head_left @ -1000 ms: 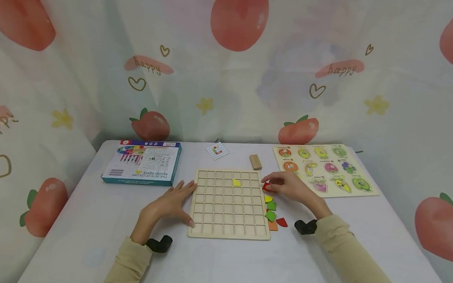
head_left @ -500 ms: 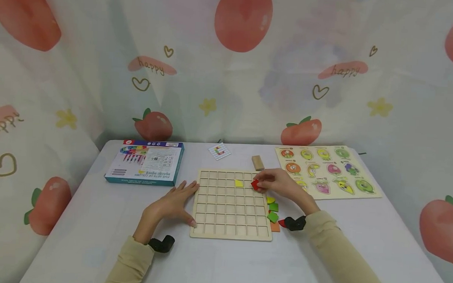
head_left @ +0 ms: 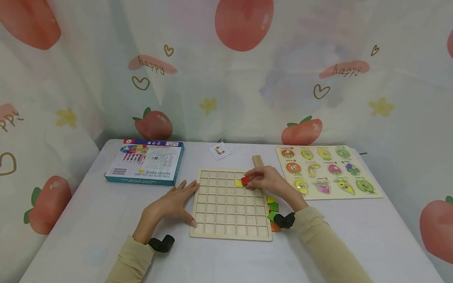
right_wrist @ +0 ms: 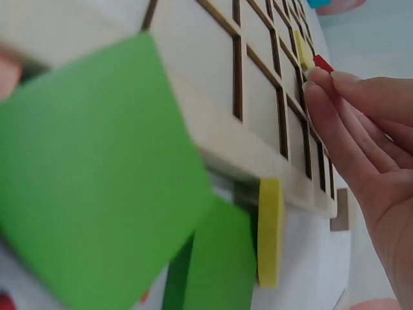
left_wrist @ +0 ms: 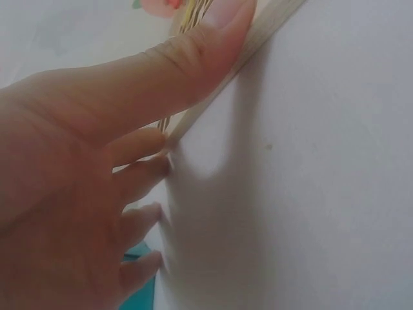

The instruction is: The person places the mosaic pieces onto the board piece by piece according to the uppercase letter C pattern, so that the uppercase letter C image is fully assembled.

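Observation:
A wooden grid board [head_left: 231,220] lies mid-table, with a yellow tile [head_left: 239,183] in one of its upper cells. Over the cell right of that tile, my right hand [head_left: 267,180] pinches a red tile [head_left: 245,181] between thumb and fingers; the right wrist view shows the red tile [right_wrist: 323,63] at the fingertips. My left hand [head_left: 173,201] rests along the board's left edge, fingers spread, with the thumb on the lower left corner. In the left wrist view its thumb [left_wrist: 193,64] lies against the board's rim.
Green [right_wrist: 97,174], yellow [right_wrist: 270,232] and orange tiles lie by the board's right edge. Behind it are a small wooden block [head_left: 257,160] and a pattern card [head_left: 219,151]. A boxed toy [head_left: 146,163] stands back left, a fruit puzzle board [head_left: 327,171] back right.
My right hand has carried the red tile from beside the board's right edge leftward over the grid, up to the yellow tile. The left hand stays at the board's left edge.

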